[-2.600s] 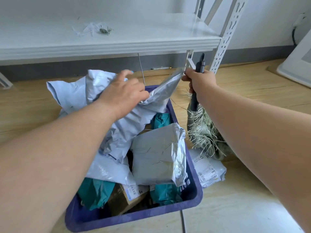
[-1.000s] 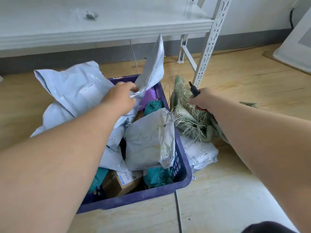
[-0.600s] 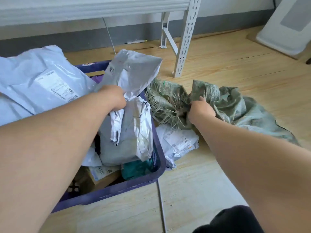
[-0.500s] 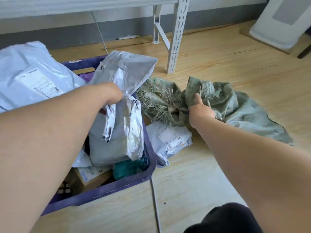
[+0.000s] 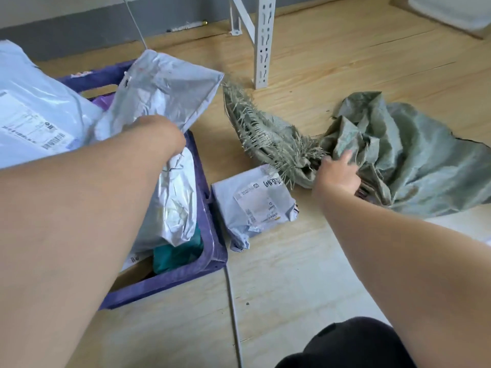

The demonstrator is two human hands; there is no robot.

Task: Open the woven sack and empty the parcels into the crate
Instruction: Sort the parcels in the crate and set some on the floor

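Head view: pale wood floor (image 5: 332, 75), white rack leg (image 5: 263, 41), grey wall base (image 5: 79, 25); both hands' grips unclear.

Two bare forearms, no sleeves anywhere along their visible length — uncovered from the frame edges down to the wrists. No watch, bracelet or band at either wrist. Left hand (image 5: 162, 134) seen from the back, mostly knuckles and wrist; no ring or glove to be made out. Right hand (image 5: 337, 173) likewise ungloved, fingers bare, no ring visible on the parts that show. Left forearm broad and close to the lens, filling much of the lower left; right forearm tapering away from the lower right corner. At the bottom edge, a rounded patch of black garment (image 5: 345, 343) — plain dark fabric, no print or seam discernible, its kind not determinable.
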